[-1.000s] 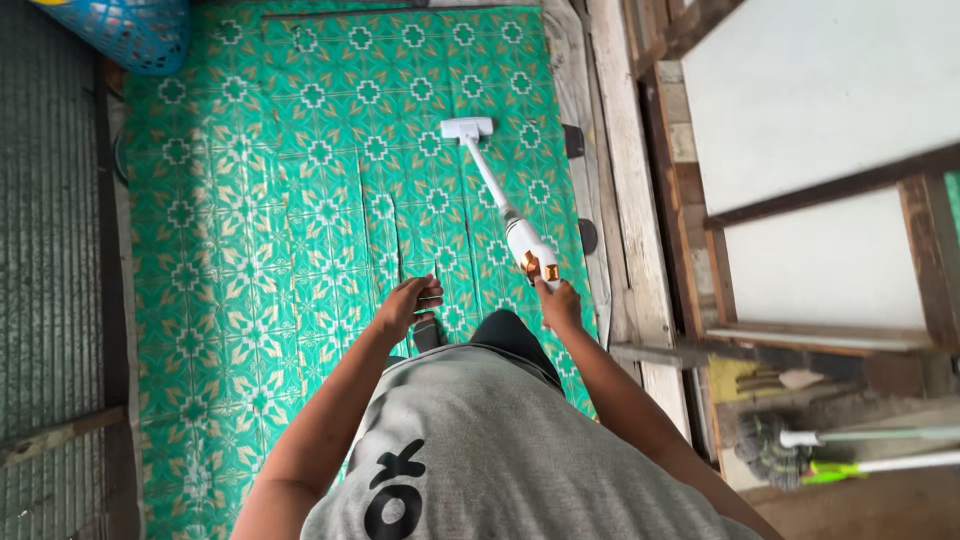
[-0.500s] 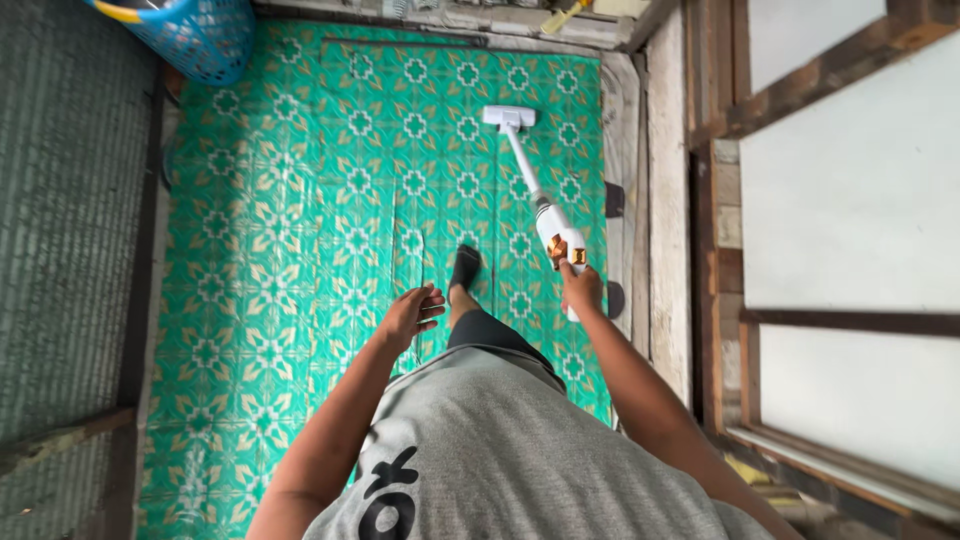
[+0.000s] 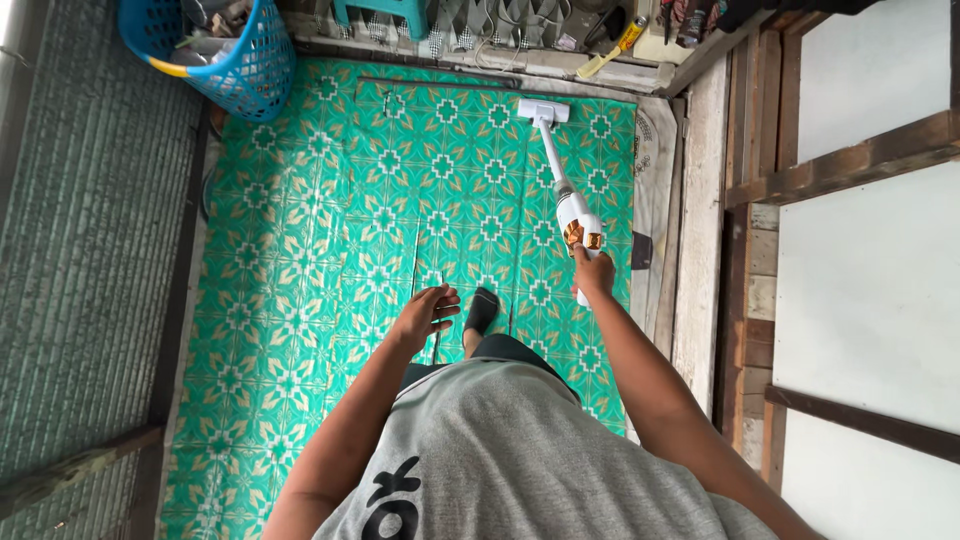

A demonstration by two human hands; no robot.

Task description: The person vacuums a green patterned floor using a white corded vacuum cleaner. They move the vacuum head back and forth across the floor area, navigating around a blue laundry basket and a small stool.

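Note:
My right hand (image 3: pixel 594 271) grips the handle of a white stick vacuum cleaner (image 3: pixel 571 215) with gold trim. Its tube slants forward and its flat white head (image 3: pixel 541 110) rests on the far edge of a green patterned floor mat (image 3: pixel 330 260). My left hand (image 3: pixel 428 312) hangs free in front of my body, fingers loosely apart, holding nothing. One socked foot (image 3: pixel 481 311) shows on the mat just right of that hand. My grey shirt (image 3: pixel 500 460) fills the bottom of the view.
A blue plastic basket (image 3: pixel 225 50) with items stands at the far left corner. Clutter and a teal stool (image 3: pixel 390 12) line the far edge. A wooden frame with white panels (image 3: pixel 860 250) runs along the right, a grey ribbed surface (image 3: pixel 80 250) along the left.
The vacuum head has slid forward to the mat's far edge. My view and body moved forward too, bringing the basket and far clutter into sight. My left hand stays free.

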